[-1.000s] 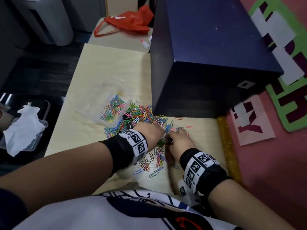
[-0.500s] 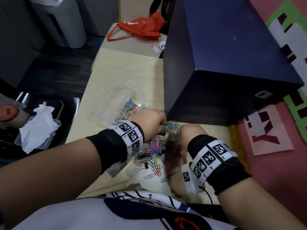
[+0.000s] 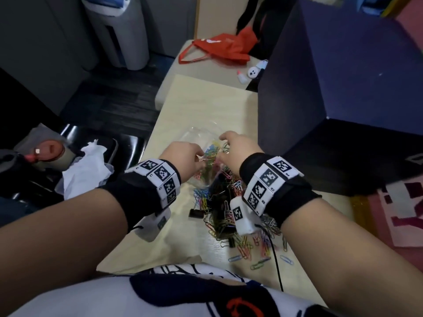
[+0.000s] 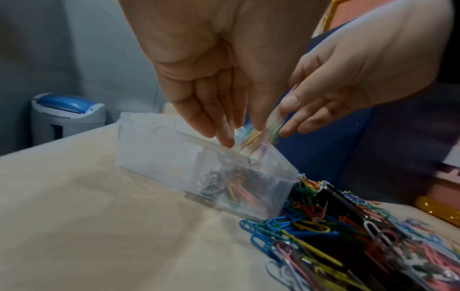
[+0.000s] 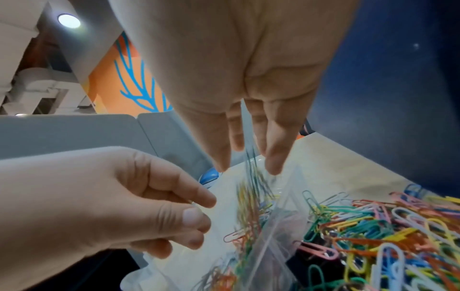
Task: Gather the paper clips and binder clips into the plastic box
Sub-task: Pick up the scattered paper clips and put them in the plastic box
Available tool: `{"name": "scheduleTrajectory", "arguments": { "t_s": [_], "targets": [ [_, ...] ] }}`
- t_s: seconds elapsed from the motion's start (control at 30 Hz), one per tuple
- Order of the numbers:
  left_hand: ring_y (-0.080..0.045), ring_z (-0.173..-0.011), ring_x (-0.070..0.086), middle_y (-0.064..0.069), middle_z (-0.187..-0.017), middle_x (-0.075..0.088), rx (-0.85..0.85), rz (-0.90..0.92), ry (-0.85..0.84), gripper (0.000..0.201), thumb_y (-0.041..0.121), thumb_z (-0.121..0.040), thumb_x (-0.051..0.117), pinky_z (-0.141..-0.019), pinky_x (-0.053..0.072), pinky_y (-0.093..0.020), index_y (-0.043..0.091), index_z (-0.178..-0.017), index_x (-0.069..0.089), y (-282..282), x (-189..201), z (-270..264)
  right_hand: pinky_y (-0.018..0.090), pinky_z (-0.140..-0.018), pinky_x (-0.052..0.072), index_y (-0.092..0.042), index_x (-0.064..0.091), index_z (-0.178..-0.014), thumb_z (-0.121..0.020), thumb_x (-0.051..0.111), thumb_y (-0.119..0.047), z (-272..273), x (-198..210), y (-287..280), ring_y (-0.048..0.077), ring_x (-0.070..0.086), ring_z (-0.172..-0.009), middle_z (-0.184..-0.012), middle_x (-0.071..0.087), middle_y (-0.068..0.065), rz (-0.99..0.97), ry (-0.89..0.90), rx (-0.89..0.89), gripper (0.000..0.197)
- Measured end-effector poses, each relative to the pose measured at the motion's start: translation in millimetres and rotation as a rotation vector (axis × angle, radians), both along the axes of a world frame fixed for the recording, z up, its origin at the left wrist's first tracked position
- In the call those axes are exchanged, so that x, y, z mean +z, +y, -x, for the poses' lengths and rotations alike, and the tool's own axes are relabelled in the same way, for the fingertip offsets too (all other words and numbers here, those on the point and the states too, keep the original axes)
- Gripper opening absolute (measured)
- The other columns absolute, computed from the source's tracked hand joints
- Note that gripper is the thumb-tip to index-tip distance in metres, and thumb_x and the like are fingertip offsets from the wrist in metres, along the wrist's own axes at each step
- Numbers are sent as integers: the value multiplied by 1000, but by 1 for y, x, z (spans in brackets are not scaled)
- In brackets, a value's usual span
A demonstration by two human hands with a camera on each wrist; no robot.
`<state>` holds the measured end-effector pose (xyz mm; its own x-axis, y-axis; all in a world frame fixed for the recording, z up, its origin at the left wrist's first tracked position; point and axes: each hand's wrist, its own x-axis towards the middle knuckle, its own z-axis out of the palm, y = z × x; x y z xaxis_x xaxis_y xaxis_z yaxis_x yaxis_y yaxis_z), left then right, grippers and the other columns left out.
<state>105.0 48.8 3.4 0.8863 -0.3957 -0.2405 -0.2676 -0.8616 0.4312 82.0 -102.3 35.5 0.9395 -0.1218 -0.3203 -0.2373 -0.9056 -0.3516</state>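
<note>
The clear plastic box (image 3: 194, 136) stands on the table with coloured paper clips in it. Both my hands hover just over its opening. My left hand (image 3: 201, 157) and right hand (image 3: 223, 146) have their fingers pointing down and spread, and a blurred bunch of paper clips (image 5: 251, 189) drops between them into the box (image 4: 159, 157). In the wrist views neither the left hand (image 4: 234, 134) nor the right hand (image 5: 248, 168) grips anything. A heap of mixed paper clips (image 3: 225, 216) lies right of the box, with a black binder clip (image 3: 196, 213) at its left edge.
A big dark blue box (image 3: 343, 99) stands close on the right of the table (image 3: 201, 104). A red bag (image 3: 224, 49) lies on the far surface. At the left, off the table, a tray holds white tissue (image 3: 84, 170). Loose clips lie near the front edge.
Both hands have lifted from the heap by the blue box and moved left and away to above the plastic box. The clips they gathered now fall from the spread fingers.
</note>
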Motion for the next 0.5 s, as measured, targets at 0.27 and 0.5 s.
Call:
{"name": "scheduleTrajectory", "arguments": {
  "t_s": [0.27,0.5],
  "targets": [
    [-21,-97,61,0,-105,68,-185,-4,-23,25,23,-90,52,-83,50,-33,22,-112,64,-11,1,13,36,-97,48,-10,50,-133,-97,47,-18,47,-18,-37,29,56,-116,-130,55,12,279,381,42,37],
    [-25,-115,50,-2,-119,55,-612,-162,-73,39,20,-90,50,-95,47,-41,27,-128,56,-56,-11,51,41,-99,41,-37,36,-138,-90,56,-34,108,-57,-63,29,37,-126,-137,32,4,209,260,-68,52]
  ]
}}
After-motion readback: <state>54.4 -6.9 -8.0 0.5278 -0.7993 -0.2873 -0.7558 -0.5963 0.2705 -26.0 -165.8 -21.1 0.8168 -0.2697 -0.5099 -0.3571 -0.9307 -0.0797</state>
